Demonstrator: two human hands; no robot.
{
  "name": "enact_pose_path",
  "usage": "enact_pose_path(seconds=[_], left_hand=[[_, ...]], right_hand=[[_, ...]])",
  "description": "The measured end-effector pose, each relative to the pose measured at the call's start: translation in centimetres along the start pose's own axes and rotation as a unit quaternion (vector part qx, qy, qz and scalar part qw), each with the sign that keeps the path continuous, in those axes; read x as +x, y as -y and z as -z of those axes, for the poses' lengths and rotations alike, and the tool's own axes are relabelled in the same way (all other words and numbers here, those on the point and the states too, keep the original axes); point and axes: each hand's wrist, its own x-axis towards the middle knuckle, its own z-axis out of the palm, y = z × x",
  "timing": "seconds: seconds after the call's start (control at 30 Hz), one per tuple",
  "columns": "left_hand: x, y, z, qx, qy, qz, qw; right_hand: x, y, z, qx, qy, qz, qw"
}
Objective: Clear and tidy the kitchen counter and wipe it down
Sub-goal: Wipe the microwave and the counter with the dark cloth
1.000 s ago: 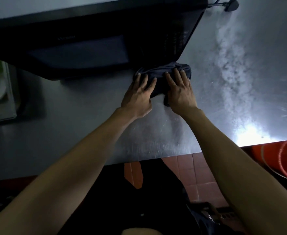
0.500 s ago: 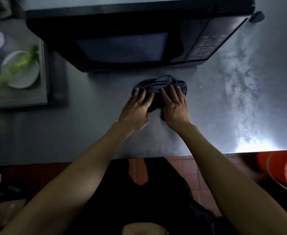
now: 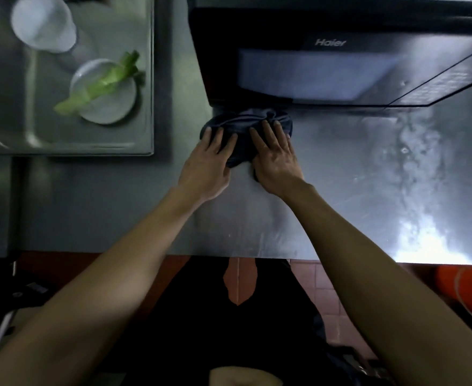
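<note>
- Both hands — left hand [image 3: 207, 165], right hand [image 3: 275, 160] — press flat, fingers straight, on the dark cloth [image 3: 246, 126].
- Cloth butts the microwave [image 3: 326, 51] base edge.
- Bare counter [image 3: 368, 176] stretches rightward; sink [image 3: 150, 107] left.

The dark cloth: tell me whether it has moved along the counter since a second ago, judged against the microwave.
Yes. The dark cloth, pressed by the left hand and right hand, has slid leftward, from the microwave keypad end to its left front corner.
</note>
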Motion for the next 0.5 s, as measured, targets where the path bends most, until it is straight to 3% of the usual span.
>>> enact_pose_path(seconds=[0.5], left_hand=[[3.5, 1.6, 2.0, 0.014, 0.027, -0.019, 0.999]], right_hand=[[1.7, 1.5, 0.0, 0.027, -0.027, -0.068, 0.997]])
